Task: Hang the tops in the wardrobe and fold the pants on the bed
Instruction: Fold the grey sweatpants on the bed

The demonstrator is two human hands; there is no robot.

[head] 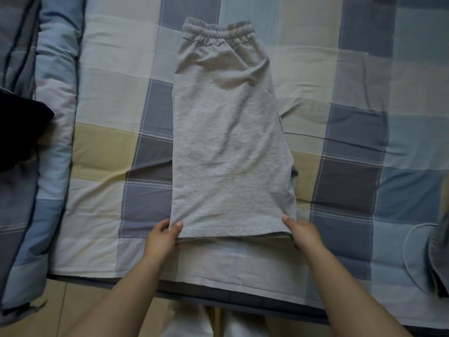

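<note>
Grey sweatpants lie mid-frame on the checked bed sheet, already folded leg over leg, long axis running straight up from the hands, waistband at the top. Left hand and right hand each pinch a bottom corner, equally close. Soft, slightly rumpled.

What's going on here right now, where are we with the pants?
A person is folding light grey pants on the checked bed sheet. The pants lie flat, already folded lengthwise, with the elastic waistband at the far end. The left hand and right hand each pinch a near corner of the hem. A dark garment sits on the rolled quilt at the left edge. The crosswise fold is not yet done.
</note>
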